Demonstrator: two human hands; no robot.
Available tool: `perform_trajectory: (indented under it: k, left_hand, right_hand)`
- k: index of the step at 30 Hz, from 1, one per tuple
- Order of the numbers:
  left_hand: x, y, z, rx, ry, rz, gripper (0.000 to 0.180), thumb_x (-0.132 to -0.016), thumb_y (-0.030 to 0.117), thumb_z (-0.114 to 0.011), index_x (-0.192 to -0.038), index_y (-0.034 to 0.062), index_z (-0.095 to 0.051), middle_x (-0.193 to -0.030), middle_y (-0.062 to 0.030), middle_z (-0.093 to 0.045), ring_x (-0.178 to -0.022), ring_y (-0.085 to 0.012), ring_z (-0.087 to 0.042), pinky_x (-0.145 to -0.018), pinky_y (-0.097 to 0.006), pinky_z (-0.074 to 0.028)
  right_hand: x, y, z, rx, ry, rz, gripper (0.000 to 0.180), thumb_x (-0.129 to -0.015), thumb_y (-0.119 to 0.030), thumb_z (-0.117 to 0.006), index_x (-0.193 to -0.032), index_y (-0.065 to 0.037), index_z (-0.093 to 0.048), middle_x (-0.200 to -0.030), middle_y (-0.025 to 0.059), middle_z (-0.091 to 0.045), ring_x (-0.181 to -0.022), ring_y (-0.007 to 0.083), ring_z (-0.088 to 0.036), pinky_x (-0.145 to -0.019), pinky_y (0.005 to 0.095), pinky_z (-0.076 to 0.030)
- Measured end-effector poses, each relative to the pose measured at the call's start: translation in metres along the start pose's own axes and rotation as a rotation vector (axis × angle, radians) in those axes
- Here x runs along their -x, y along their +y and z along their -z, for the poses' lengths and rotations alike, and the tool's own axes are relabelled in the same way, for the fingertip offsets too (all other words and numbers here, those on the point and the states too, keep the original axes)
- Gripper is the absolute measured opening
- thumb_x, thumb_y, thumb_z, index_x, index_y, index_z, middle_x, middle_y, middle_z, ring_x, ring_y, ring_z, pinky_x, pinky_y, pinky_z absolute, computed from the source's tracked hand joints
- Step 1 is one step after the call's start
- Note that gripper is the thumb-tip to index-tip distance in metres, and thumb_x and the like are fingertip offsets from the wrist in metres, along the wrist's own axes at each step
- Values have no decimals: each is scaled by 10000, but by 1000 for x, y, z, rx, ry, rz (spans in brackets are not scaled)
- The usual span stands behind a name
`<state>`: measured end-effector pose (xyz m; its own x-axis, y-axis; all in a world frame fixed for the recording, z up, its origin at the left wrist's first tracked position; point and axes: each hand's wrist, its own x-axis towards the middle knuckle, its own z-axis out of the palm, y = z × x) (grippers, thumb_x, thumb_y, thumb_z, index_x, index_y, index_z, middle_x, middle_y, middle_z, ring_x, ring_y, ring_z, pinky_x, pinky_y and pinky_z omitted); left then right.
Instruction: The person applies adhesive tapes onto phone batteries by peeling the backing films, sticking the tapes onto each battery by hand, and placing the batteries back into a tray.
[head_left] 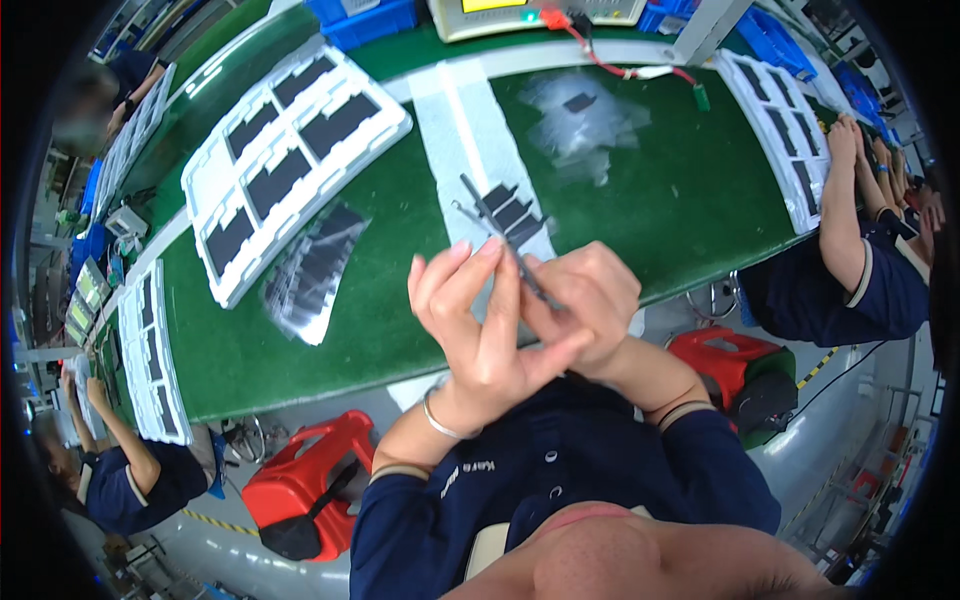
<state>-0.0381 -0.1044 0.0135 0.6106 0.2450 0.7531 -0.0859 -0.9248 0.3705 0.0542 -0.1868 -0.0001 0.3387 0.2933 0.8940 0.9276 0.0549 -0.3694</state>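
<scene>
Dark thin strip (530, 280), pinched by both hands' fingers (500, 270), slants up-left to down-right.

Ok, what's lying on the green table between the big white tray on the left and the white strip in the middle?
In the head view, a loose pile of clear sleeves holding dark pieces lies between the white tray and the white strip.

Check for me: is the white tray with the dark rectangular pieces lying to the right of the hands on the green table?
No. The white tray lies up and to the left of both hands, left hand and right hand, on the green table.
</scene>
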Motion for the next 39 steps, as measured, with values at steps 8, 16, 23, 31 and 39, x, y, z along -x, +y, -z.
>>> perform_trajectory:
  k: [8, 16, 23, 31, 39]
  left_hand:
    - [-9, -35, 3, 520, 111, 248, 852, -663, 63, -712, -1360, 63, -222, -1329, -220, -327, -1095, -324, -454, -939, -430, -353]
    - [15, -31, 7, 1158, 14, 717, 816, -728, -109, -592, -1370, 47, -114, -921, -141, -615, -815, -152, -598, -748, -238, -467]
    - [25, -29, 10, 1120, 3, 608, 717, -742, -111, -583, -1309, 36, -171, -978, -208, -609, -859, -187, -608, -754, -254, -474]
    - [26, -20, 5, 535, 23, 226, 582, -770, -92, -577, -1203, 27, -206, -1003, -292, -579, -874, -287, -633, -732, -281, -496]
    - [20, -20, 1, 604, 82, 338, 660, -764, -120, -561, -1259, 27, -151, -1006, -292, -570, -901, -283, -619, -764, -321, -499]
  right_hand:
    - [-13, 21, 21, -586, -361, -575, 182, -671, -59, -713, -735, 38, -573, -660, 65, -515, -611, 146, -496, -551, 257, -398]
    - [-15, 25, 16, -800, -390, -756, 228, -694, -17, -707, -864, 9, -558, -763, 42, -514, -688, 95, -459, -658, 218, -373]
    - [-19, 18, 16, -685, -342, -587, 97, -692, -40, -695, -757, -23, -625, -721, 33, -548, -644, 93, -495, -565, 220, -386]
    - [1, 2, -6, 17, -13, 18, 402, -703, -235, -712, -972, 39, -595, -774, 70, -530, -584, 194, -497, -505, 279, -390]
    - [-7, 16, 2, -375, -246, -324, 289, -804, -250, -608, -985, -25, -608, -857, 101, -538, -772, 228, -509, -666, 306, -401]
